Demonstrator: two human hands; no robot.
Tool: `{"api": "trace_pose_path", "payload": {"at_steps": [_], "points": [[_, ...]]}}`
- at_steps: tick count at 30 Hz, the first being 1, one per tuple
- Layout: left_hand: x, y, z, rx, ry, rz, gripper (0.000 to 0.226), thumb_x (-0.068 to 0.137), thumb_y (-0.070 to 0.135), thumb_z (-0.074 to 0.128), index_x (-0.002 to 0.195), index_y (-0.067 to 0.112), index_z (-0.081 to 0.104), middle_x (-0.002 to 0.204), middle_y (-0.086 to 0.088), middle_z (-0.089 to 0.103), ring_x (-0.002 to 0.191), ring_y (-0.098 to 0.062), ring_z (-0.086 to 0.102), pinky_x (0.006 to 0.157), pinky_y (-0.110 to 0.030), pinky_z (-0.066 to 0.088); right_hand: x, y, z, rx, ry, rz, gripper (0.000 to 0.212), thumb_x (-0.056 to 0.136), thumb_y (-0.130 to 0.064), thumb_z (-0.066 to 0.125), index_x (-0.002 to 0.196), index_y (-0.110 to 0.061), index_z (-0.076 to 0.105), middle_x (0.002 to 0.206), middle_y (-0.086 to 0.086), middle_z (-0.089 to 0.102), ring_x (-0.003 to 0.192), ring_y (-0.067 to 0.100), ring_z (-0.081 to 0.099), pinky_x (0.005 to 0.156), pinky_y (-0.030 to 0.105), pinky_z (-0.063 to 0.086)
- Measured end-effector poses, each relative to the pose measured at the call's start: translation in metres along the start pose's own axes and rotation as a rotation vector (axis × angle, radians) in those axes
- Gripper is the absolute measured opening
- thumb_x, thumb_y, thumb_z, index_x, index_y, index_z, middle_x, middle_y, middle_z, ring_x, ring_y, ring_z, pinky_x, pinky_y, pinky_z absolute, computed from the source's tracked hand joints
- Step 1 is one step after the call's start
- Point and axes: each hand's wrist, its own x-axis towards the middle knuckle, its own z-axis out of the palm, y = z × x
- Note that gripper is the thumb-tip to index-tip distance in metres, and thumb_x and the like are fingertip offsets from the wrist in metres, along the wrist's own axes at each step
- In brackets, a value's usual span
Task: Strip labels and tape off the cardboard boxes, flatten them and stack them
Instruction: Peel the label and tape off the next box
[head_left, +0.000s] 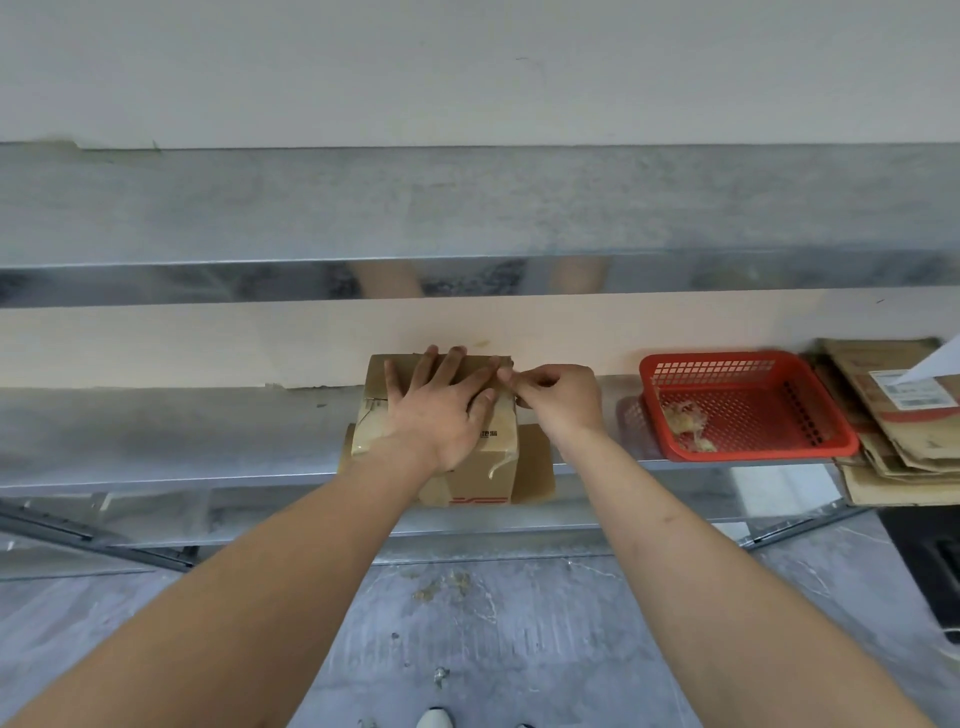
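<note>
A small brown cardboard box (491, 470) with clear tape and red print stands on the metal shelf (156, 467), its flaps sticking out at both sides. My left hand (441, 400) lies flat on top of the box with fingers spread. My right hand (558, 397) is at the box's far right top edge, thumb and fingers pinched on a strip of clear tape (506, 410) that runs down the right side of the box.
A red plastic basket (748, 410) with crumpled tape scraps sits to the right on the shelf. A stack of flattened cardboard (893, 431) with a white label lies at the far right. A grey floor with bits of debris lies below.
</note>
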Motion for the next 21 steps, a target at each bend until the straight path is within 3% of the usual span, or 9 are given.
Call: {"api": "trace_pose_path", "payload": {"at_steps": [3,6,12,16,19,21], "points": [[-0.002,-0.001,0.001,0.010,-0.003,0.013,0.052,0.104,0.059,0.010,0.156,0.056,0.013,0.171,0.010,0.005,0.158,-0.024,-0.007,0.119,-0.069,-0.009,-0.003,0.001,-0.001,0.045,0.004,0.024,0.022,0.080,-0.036,0.087,0.066,-0.022,0.078,0.070,-0.003,0.076,0.078,0.024,0.075,0.085,0.046,0.061],[-0.004,-0.003,0.001,0.024,-0.017,0.027,0.053,0.104,0.058,0.012,0.157,0.056,0.010,0.171,0.011,-0.001,0.157,-0.025,-0.010,0.118,-0.070,-0.010,-0.005,-0.003,0.003,0.104,0.062,0.071,0.023,0.085,-0.026,0.084,0.063,-0.021,0.077,0.067,0.004,0.074,0.070,0.028,0.073,0.078,0.051,0.063],[0.002,-0.001,0.001,-0.005,-0.025,0.009,0.053,0.104,0.056,0.013,0.157,0.054,0.010,0.171,0.008,0.001,0.157,-0.027,-0.010,0.116,-0.071,-0.012,-0.022,-0.001,0.002,-0.061,0.241,-0.069,0.029,0.087,-0.029,0.080,0.059,-0.037,0.073,0.065,-0.006,0.070,0.069,0.023,0.071,0.078,0.047,0.060],[0.005,0.006,0.002,-0.025,-0.014,-0.024,0.055,0.103,0.054,0.016,0.158,0.051,0.012,0.171,0.005,0.003,0.157,-0.029,-0.008,0.116,-0.073,-0.012,-0.037,0.004,-0.005,-0.121,0.237,-0.193,0.011,0.089,-0.027,0.080,0.078,-0.027,0.081,0.078,-0.004,0.072,0.077,0.013,0.068,0.078,0.033,0.054],[0.002,0.009,0.006,-0.022,0.019,-0.025,0.056,0.103,0.053,0.017,0.159,0.050,0.014,0.171,0.003,0.005,0.157,-0.030,-0.007,0.116,-0.073,-0.012,-0.036,0.002,-0.002,0.048,0.239,-0.082,0.018,0.092,-0.016,0.077,0.080,-0.029,0.077,0.081,0.001,0.075,0.078,0.019,0.072,0.082,0.039,0.062],[-0.001,0.007,0.008,-0.012,0.038,-0.005,0.055,0.104,0.052,0.017,0.159,0.048,0.017,0.171,0.003,0.005,0.157,-0.030,-0.006,0.117,-0.072,-0.011,-0.034,-0.003,0.001,0.214,0.272,0.006,0.017,0.091,-0.007,0.076,0.096,-0.024,0.075,0.085,0.006,0.076,0.076,0.021,0.074,0.078,0.039,0.064]]}}
